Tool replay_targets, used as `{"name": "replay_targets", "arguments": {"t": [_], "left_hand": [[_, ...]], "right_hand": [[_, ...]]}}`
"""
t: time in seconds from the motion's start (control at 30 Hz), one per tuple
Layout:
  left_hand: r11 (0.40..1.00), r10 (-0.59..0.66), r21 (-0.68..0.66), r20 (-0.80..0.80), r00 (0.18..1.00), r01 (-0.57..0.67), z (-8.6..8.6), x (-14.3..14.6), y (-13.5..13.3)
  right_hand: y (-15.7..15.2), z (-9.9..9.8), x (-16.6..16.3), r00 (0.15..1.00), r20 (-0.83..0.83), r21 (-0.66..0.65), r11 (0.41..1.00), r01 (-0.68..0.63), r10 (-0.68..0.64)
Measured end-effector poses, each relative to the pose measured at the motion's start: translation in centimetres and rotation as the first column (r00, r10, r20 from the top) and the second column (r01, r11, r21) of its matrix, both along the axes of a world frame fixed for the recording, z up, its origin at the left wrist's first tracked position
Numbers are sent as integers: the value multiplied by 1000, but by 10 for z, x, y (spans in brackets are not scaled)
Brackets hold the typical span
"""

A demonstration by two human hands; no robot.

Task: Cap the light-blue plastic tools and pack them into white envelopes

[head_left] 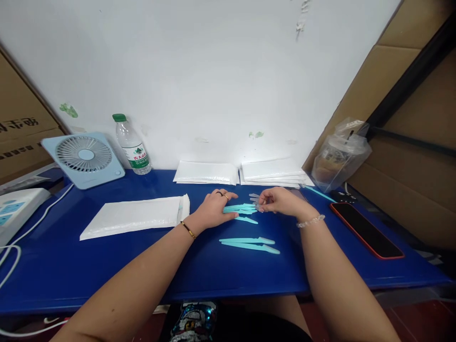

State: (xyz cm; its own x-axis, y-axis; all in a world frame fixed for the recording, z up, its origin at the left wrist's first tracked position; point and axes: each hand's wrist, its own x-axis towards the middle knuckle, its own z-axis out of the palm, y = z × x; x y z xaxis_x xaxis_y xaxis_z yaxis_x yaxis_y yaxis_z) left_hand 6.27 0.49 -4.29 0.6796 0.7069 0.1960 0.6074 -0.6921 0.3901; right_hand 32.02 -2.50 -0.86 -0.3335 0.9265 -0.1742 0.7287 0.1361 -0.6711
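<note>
My left hand (215,207) lies over the left end of a small bunch of turquoise eyebrow razors (242,208), its thumb along the near side and its fingers on the far side. At the right end of the bunch, my right hand (278,200) has thumb and fingertips pinched on a clear blade cover (257,206). Another razor (249,220) sticks out from beneath the left thumb. Closer to me, two more razors (249,244) with pale covered tips lie side by side on the blue table (199,266). The left fingers partly hide the bunch.
A white padded envelope (131,217) lies left of my left hand. Stacked envelopes (272,171) and another pile (206,172) sit against the wall. A fan (85,156), water bottle (133,147), bagged drink cup (338,156) and phone (366,230) stand or lie around the sides.
</note>
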Motion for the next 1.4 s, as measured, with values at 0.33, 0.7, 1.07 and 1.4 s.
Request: {"name": "replay_targets", "arguments": {"t": [0.33, 0.7, 1.07, 1.4], "left_hand": [[1000, -28, -6, 41, 999, 29, -4, 4, -2], [990, -91, -99, 97, 991, 100, 9, 5, -8], [1000, -10, -14, -7, 1000, 10, -10, 3, 2], [993, 84, 77, 101, 991, -92, 3, 3, -3]], "right_hand": [[-26, 9, -37, 899, 282, -140, 941, -308, 336], [-10, 4, -22, 992, 70, 17, 994, -110, 109], [-31, 24, -25, 949, 123, -80, 956, -281, 289], [-40, 6, -48, 875, 366, -75, 948, -311, 316]]}}
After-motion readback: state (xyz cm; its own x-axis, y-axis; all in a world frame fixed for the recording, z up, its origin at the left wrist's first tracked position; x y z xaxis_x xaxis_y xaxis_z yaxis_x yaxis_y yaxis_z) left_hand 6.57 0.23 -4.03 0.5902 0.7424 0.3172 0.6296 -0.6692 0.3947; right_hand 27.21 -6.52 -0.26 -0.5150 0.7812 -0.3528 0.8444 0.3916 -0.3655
